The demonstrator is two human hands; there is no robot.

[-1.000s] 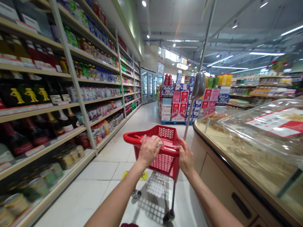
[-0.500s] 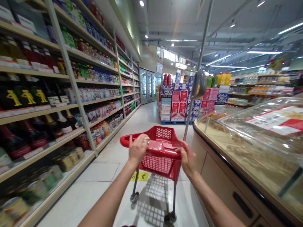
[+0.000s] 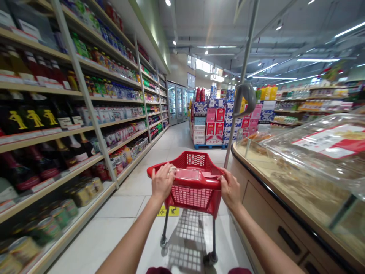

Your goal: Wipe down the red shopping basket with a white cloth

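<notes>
Both forearms [image 3: 138, 232] are bare, and dark maroon clothing [image 3: 158, 270] shows in two rounded patches below.

A supermarket, shown by stocked drink shelves [image 3: 42, 137], stacked cartons [image 3: 215, 127] and a red shopping cart [image 3: 196, 184].

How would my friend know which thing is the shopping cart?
Find the floor between the tall drink shelves on the left and the beige counter on the right. The shopping cart stands there, with the left hand and right hand on it. Unlike the counter and shelves beside it, this is bright red with hole-patterned sides.
</notes>
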